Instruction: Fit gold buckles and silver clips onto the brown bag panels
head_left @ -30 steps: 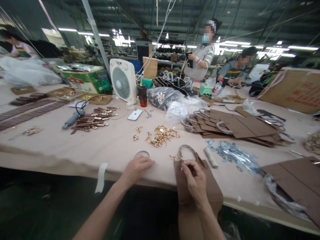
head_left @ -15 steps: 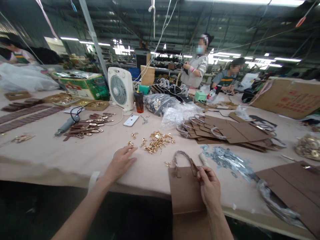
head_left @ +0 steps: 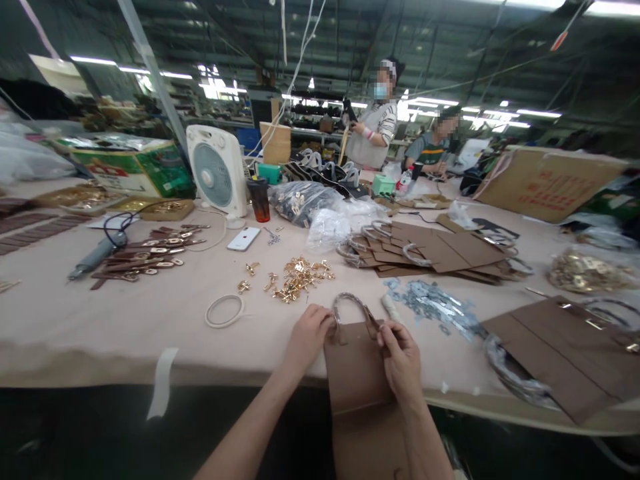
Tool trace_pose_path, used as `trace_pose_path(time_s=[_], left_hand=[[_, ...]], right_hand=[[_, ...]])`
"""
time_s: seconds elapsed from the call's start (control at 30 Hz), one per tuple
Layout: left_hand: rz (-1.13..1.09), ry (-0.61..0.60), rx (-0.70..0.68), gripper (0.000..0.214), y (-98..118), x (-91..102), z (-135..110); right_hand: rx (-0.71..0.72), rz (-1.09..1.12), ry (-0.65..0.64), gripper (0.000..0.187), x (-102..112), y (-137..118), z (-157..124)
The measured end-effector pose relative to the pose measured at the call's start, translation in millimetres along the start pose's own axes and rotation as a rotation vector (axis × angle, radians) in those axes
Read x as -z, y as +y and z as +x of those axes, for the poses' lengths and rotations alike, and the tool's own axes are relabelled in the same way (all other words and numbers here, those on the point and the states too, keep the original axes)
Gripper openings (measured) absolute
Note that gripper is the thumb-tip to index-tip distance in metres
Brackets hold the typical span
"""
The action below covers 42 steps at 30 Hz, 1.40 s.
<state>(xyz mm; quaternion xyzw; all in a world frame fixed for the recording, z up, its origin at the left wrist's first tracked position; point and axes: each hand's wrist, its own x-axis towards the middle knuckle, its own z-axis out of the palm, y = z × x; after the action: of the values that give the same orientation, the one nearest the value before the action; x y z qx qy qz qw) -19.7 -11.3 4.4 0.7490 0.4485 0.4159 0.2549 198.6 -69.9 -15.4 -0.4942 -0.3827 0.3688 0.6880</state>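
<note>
A brown bag panel [head_left: 356, 373] hangs over the table's front edge, its wrapped handle [head_left: 350, 298] arching above the top edge. My right hand [head_left: 401, 353] is closed on the panel's upper right side, thumb and fingers pinched near the handle's right end. At the upper left corner, beside the handle's left end, my left hand [head_left: 310, 333] has its fingers curled together. What its fingertips hold, if anything, is hidden. Beyond the hands lies a heap of small gold metal fittings [head_left: 301, 279]. Just past my right hand rests a pale, wrapped stick-like piece [head_left: 391, 308].
Grey metal plates [head_left: 433, 303] and stacked brown panels [head_left: 440, 247] lie to the right, with another bag panel [head_left: 565, 353] nearer. Leftward are a white ring [head_left: 224, 311], a phone [head_left: 243, 239], brown straps [head_left: 145, 259] and a fan [head_left: 217, 170]. Two co-workers are behind the table.
My left hand has moved right, from beside the gold fittings to the panel's upper left corner, and its fingers have curled in. The right hand keeps its hold. The view has turned slightly right.
</note>
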Motion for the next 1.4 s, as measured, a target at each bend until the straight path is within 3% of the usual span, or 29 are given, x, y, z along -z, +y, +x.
trace_pose_path(time_s=[0.17,0.33,0.47,0.77,1.07,1.4], left_hand=[[-0.435,0.067,0.054,0.017,19.6,-12.6,-1.0],[-0.724,-0.036,0.077,0.019,40.2,-60.8,4.1],[-0.848,-0.144,0.087,0.018,48.8,-90.5,8.7],[-0.720,-0.120,0.022,0.008,50.9,-94.3,7.6],[-0.496,0.005,-0.157,0.021,58.4,-92.7,5.9],[-0.453,-0.001,-0.185,0.028,54.2,-94.8,4.1]], right_hand=[[-0.085,0.278,0.041,0.028,-2.6,-5.8,4.6],[-0.134,0.557,0.075,0.021,2.1,-9.0,10.2],[-0.192,0.637,0.112,0.018,10.1,-3.6,11.0],[-0.264,0.635,0.081,0.024,10.4,2.4,13.9],[-0.238,0.583,0.135,0.026,-0.7,7.6,9.7],[-0.231,0.567,0.191,0.025,-6.9,10.4,6.8]])
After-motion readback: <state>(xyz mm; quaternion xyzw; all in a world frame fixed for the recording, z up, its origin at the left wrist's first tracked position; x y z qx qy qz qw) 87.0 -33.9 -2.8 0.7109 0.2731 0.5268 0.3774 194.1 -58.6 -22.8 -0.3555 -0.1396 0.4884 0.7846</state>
